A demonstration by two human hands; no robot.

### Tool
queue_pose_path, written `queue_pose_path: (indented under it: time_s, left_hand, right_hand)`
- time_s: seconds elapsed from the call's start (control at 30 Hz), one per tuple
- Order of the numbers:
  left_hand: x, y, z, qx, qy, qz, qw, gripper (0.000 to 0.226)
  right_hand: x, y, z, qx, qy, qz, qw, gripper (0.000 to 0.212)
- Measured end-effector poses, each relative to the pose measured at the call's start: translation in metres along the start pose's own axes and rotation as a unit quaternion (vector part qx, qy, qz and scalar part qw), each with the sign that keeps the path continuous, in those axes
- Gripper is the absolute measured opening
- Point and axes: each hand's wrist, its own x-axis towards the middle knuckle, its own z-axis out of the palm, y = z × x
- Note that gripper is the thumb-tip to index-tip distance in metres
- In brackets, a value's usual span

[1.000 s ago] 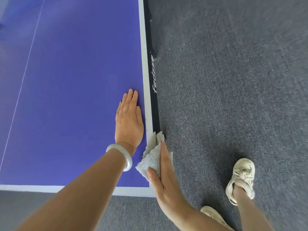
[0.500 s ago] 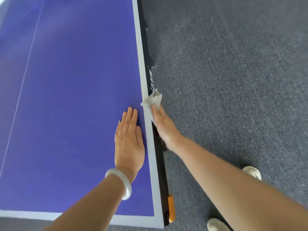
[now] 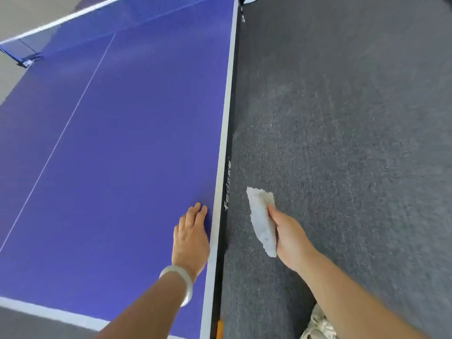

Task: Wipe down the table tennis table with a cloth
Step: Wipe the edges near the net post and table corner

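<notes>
Your left hand (image 3: 192, 237) lies flat, fingers straight, on the blue table (image 3: 127, 148) beside its right edge. Your right hand (image 3: 289, 237) grips the white cloth (image 3: 261, 220) off the table, above the grey carpet (image 3: 354, 143).

Dark grey carpet (image 3: 342, 143), paler floor (image 3: 17, 13) far left

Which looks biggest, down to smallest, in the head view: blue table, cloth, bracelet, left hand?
1. blue table, by far.
2. left hand and cloth, about alike; I won't rank them.
3. bracelet, smallest.
</notes>
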Motion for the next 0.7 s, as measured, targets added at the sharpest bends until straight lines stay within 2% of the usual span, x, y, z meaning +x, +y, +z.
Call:
queue_pose_path:
  time_s: [0.07, 0.1, 0.13, 0.17, 0.2, 0.23, 0.27, 0.3, 0.37, 0.43, 0.47, 0.5, 0.57, 0.6, 0.67, 0.7]
  left_hand:
    - [0.009, 0.033, -0.019, -0.063, -0.021, -0.086, 0.994, 0.044]
    - [0.011, 0.056, -0.031, -0.155, -0.033, -0.14, 0.977, 0.037]
    - [0.015, 0.083, -0.046, -0.294, -0.051, -0.198, 0.934, 0.035]
    - [0.019, 0.111, -0.061, -0.465, -0.096, -0.251, 0.844, 0.039]
    - [0.024, 0.137, -0.076, -0.628, -0.168, -0.283, 0.705, 0.047]
    - [0.03, 0.162, -0.092, -0.756, -0.245, -0.278, 0.54, 0.057]
    - [0.037, 0.182, -0.108, -0.825, -0.284, -0.262, 0.412, 0.066]
    - [0.045, 0.195, -0.124, -0.859, -0.286, -0.238, 0.352, 0.071]
    - [0.066, 0.202, -0.151, -0.886, -0.212, -0.208, 0.356, 0.068]
    - [0.092, 0.199, -0.163, -0.884, -0.141, -0.231, 0.38, 0.062]
    - [0.103, 0.201, -0.164, -0.871, -0.134, -0.249, 0.401, 0.06]
    - [0.115, 0.208, -0.166, -0.854, -0.156, -0.261, 0.423, 0.06]
    - [0.133, 0.23, -0.173, -0.842, -0.246, -0.245, 0.414, 0.062]
    - [0.14, 0.237, -0.175, -0.844, -0.27, -0.219, 0.408, 0.063]
    - [0.175, 0.244, -0.182, -0.856, -0.264, -0.174, 0.408, 0.062]
    - [0.199, 0.244, -0.186, -0.867, -0.234, -0.166, 0.407, 0.06]
  right_hand:
    - [-0.021, -0.022, -0.003, -0.129, 0.022, -0.034, 0.991, 0.028]
    - [-0.03, -0.034, -0.002, -0.19, 0.03, -0.061, 0.979, 0.023]
    - [-0.037, -0.048, 0.002, -0.245, 0.029, -0.091, 0.965, 0.023]
    - [-0.041, -0.06, 0.006, -0.304, 0.017, -0.133, 0.943, 0.029]
    - [-0.043, -0.07, 0.008, -0.371, 0.001, -0.172, 0.912, 0.038]
    - [-0.043, -0.081, 0.01, -0.44, -0.01, -0.196, 0.876, 0.043]
    - [-0.04, -0.092, 0.007, -0.506, 0.0, -0.202, 0.838, 0.046]
    - [-0.036, -0.109, 0.001, -0.552, 0.035, -0.185, 0.812, 0.048]
    - [-0.029, -0.146, -0.013, -0.578, 0.122, -0.157, 0.791, 0.05]
    - [-0.026, -0.177, -0.015, -0.521, 0.166, -0.223, 0.807, 0.051]
    - [-0.024, -0.187, -0.008, -0.49, 0.151, -0.273, 0.814, 0.051]
    - [-0.022, -0.197, 0.002, -0.48, 0.115, -0.31, 0.812, 0.051]
    - [-0.01, -0.205, 0.013, -0.514, 0.049, -0.313, 0.797, 0.05]
    - [-0.003, -0.209, 0.011, -0.548, 0.05, -0.28, 0.786, 0.049]
    - [0.023, -0.241, -0.002, -0.605, 0.126, -0.212, 0.757, 0.048]
    - [0.036, -0.261, -0.008, -0.616, 0.162, -0.197, 0.745, 0.047]
